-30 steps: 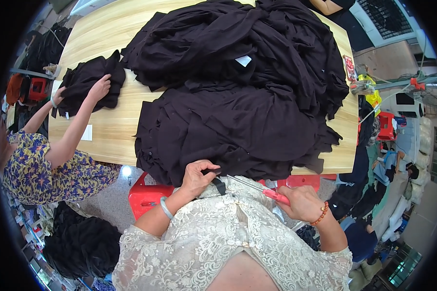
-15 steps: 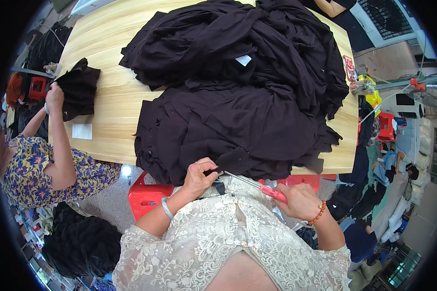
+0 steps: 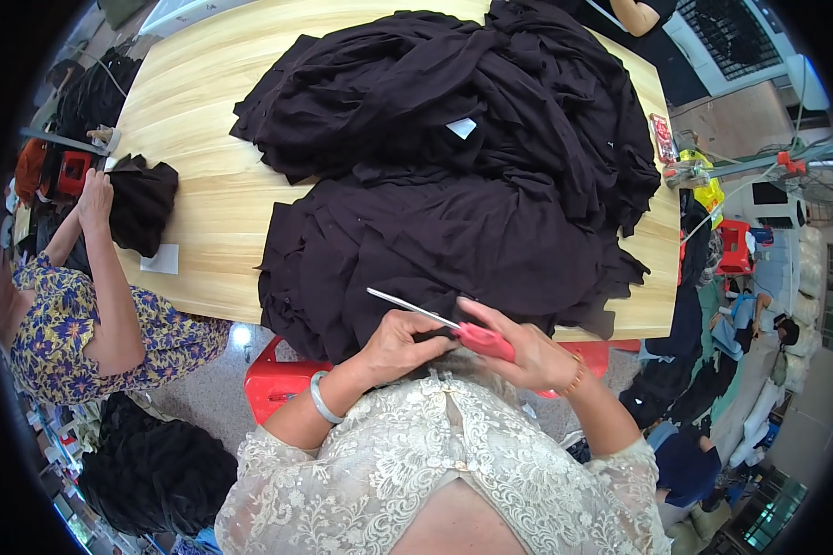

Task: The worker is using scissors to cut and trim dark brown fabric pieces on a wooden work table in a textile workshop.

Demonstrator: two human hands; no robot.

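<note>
Holding pink-handled scissors in my right grip, fingers partly stretched | left grip pinching dark cloth at the desk's near edge | change: blades swung from left fingertips to beyond them, hands closer | cutting looks paused, fingers working instead

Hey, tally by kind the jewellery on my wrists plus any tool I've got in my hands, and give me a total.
Pale bangle: 1
Orange-brown beaded bracelet: 1
Pink-handled scissors, in your right hand: 1
Total: 3
</note>
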